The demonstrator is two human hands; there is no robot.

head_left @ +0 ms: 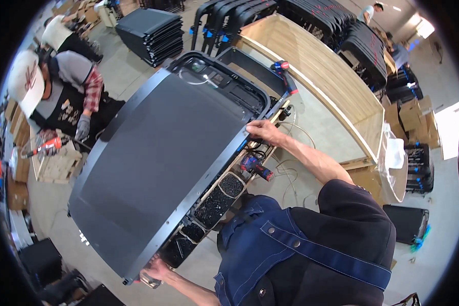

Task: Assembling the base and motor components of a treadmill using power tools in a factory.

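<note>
A long treadmill deck [137, 137] with a black belt and grey side rails lies slanting before me. My right hand [265, 131] is closed on the near side rail [209, 186], toward the deck's far end. My left hand [157, 269] is closed at the lower corner of the same rail; its fingers are partly hidden, and a small shiny metal part shows beside it. Below the rail, parts bins [209, 209] hold many dark small screws or fittings. A blue and red cordless driver [257, 167] lies beside them, between my hands.
Across the deck, a co-worker in a white cap [28, 81] has an orange power tool [48, 146] nearby. Another red and blue driver [285, 77] rests by the deck's far end. A large wooden crate [316, 76] stands at the right. Stacked black panels [150, 33] and pale hoses lie around.
</note>
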